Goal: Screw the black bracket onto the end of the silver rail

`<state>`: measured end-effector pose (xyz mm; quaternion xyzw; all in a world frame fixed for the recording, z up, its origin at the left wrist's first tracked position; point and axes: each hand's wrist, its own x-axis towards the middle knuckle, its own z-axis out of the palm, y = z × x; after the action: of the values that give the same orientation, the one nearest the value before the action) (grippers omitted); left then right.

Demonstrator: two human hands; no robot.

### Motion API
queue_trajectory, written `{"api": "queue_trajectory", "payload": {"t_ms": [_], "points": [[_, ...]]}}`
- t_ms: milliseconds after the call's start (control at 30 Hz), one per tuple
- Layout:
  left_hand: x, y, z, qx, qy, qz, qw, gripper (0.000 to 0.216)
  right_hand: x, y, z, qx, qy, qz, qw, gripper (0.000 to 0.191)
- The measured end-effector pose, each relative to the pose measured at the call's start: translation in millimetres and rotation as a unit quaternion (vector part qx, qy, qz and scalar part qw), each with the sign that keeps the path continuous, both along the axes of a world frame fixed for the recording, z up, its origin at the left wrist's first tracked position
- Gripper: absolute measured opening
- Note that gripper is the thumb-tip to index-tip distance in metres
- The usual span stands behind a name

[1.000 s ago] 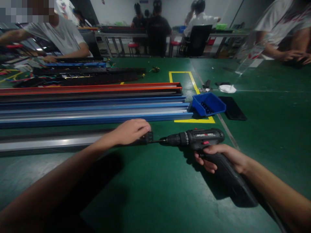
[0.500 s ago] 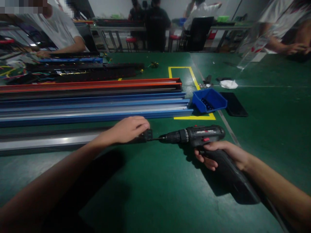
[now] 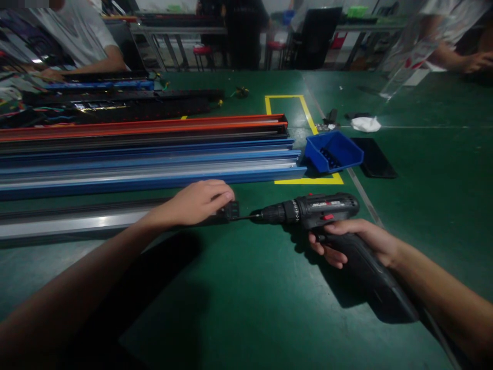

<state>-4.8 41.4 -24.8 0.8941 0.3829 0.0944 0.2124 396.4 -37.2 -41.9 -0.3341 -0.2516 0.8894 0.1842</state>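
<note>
My left hand (image 3: 204, 202) is closed over the right end of a long black and silver metal profile (image 3: 103, 221), its fingers curled around the end. A small black end cap (image 3: 233, 209) shows just beyond the fingertips. My right hand (image 3: 346, 241) grips the handle of a black cordless drill (image 3: 327, 207), which lies level and points left. A thin bit (image 3: 245, 218) reaches from the chuck to the end cap. Whether its tip sits in a screw or hole is too small to tell.
Behind the profile lie blue rails (image 3: 154, 172) and an orange rail (image 3: 154, 126). A blue bin (image 3: 337, 149) with small dark parts stands beside a black phone-like slab (image 3: 373, 156). White crumpled material (image 3: 365, 124) and a clear bottle (image 3: 408, 67) are farther back. Other people work across the green table (image 3: 246, 308).
The camera view has tipped down a little, so the background sits higher. The drill appears very slightly farther right of the end cap. Both hands keep their grip.
</note>
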Motion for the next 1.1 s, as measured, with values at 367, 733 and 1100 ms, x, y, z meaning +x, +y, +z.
{"api": "queue_trajectory", "payload": {"t_ms": [367, 733, 1100], "points": [[0.3, -0.3, -0.1, -0.009, 0.004, 0.009, 1.000, 0.047, -0.3, -1.0, 2.1, -0.005, 0.001, 0.000, 1.000, 0.035], [0.7, 0.2, 0.2, -0.009, 0.014, 0.009, 1.000, 0.047, 2.3, -0.1, -2.1, -0.021, 0.014, 0.006, 1.000, 0.035], [-0.1, 0.8, -0.7, -0.013, 0.014, 0.004, 1.000, 0.046, 2.6, 0.0, -2.2, -0.025, 0.009, 0.005, 1.000, 0.035]]}}
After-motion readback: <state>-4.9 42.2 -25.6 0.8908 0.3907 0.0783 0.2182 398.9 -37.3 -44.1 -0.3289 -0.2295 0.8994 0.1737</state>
